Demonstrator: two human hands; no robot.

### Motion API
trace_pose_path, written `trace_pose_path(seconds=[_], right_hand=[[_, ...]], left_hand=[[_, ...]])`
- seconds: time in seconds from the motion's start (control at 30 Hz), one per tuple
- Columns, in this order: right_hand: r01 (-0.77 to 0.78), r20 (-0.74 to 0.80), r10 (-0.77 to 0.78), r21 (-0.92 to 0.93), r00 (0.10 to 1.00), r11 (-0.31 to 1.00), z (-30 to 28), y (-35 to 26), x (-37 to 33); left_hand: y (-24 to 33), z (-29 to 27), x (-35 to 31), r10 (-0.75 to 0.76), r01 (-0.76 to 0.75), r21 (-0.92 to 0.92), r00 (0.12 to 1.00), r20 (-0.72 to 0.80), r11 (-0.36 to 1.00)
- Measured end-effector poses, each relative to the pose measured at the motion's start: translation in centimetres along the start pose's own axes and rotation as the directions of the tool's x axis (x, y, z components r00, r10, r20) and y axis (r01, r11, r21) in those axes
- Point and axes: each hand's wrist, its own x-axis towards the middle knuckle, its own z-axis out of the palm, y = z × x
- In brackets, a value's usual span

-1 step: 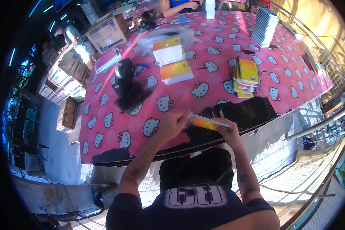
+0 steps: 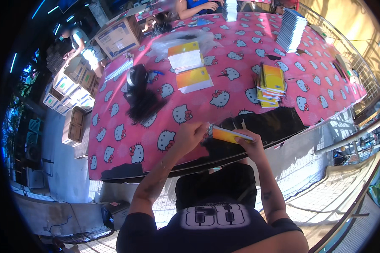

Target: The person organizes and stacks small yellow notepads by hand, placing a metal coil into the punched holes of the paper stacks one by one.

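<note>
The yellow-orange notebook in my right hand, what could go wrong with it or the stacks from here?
The notebook might slip: your right hand grips one end, close to the table's near edge, so it could fall off. Your left hand is at its other end, so a hard tug there could bend the pages. The small spiral-bound stack looks uneven and might slide if bumped.

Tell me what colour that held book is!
The book is yellow and orange, shown in the head view.
</note>
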Motion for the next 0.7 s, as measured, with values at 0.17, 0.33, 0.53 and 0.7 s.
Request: trace_pose_path(seconds=[0.17, 0.33, 0.53, 0.7], right_hand=[[-0.015, 0.018, 0.014, 0.016, 1.0, 1.0, -0.2, 0.7, -0.1], [0.005, 0.03, -0.006, 0.034, 1.0, 0.999, -0.2, 0.3, 0.0], [0.008, 0.027, -0.009, 0.032, 1.0, 0.999, 0.2, -1.0, -0.9], [0.021, -0.048, -0.021, 0.0, 0.999, 1.0, 1.1, -1.6, -1.1]], left_hand=[[0.1, 0.5, 0.3, 0.346, -0.338, 0.086, 0.931, -0.114, 0.937], [-0.4, -0.4, 1.4, 0.411, -0.434, 0.23, 0.9, 0.143, 0.871], [0.4, -0.4, 1.0, 0.472, -0.488, 0.198, 0.873, 0.124, 0.85], [3.2, 0.6, 0.2, 0.515, -0.453, 0.634, 0.851, 0.099, 0.627]])
